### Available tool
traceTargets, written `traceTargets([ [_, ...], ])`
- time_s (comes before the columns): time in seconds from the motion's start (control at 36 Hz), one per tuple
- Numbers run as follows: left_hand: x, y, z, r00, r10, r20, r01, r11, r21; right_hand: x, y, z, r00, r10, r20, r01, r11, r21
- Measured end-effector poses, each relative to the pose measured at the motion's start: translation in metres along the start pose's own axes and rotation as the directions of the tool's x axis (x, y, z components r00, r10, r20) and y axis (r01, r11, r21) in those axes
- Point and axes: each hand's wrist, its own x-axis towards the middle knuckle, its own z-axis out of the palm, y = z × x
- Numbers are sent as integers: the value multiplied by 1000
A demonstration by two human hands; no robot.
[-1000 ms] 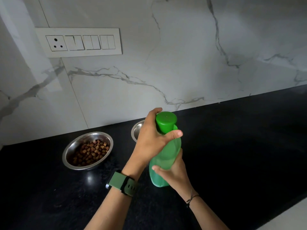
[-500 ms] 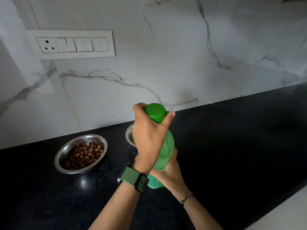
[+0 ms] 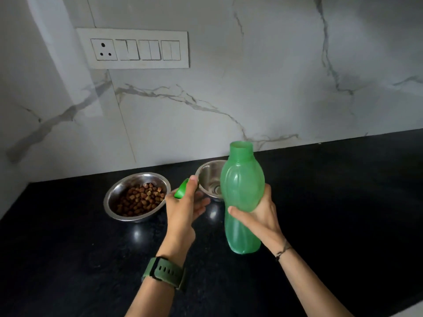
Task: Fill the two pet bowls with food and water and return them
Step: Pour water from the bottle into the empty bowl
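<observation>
Head view: right fingers (image 3: pixel 238 213) wrap bottle (image 3: pixel 242 197) (uncapped) — left fingers (image 3: pixel 193 183) pinch cap (image 3: pixel 181 192).

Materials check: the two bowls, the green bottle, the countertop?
Bowls: the kibble bowl and the empty bowl look like polished stainless steel, given their mirror-like grey sheen. Green bottle: translucent plastic with a matte, ribbed wall that light passes through. Countertop: glossy black stone, likely granite; it shows sharp light reflections and faint speckle, though a laminate cannot be ruled out.
</observation>
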Motion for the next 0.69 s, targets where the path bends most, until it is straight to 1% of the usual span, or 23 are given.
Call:
traceTargets([
  [0.14, 1, -17, -16, 993, -114, -17, 112, 991, -75, 17, -7, -18, 999, -34, 23, 37, 989, -140],
  [0.31, -3, -27, -22, 985, -173, 7, 173, 979, -111, 34, -3, -42, 997, -30, 71, 50, 951, -306],
  [0.42, -6, -31, -21, 983, -183, 18, 183, 977, -106, 41, 4, -54, 992, 2, 126, 50, 909, -414],
  [0.53, -6, -34, -22, 982, -189, 13, 189, 975, -115, 47, 10, -60, 985, 46, 166, 50, 845, -533],
  [0.69, -8, -36, -25, 983, -182, -10, 179, 976, -126, 54, 12, -65, 974, 54, 219, 99, 770, -630],
])
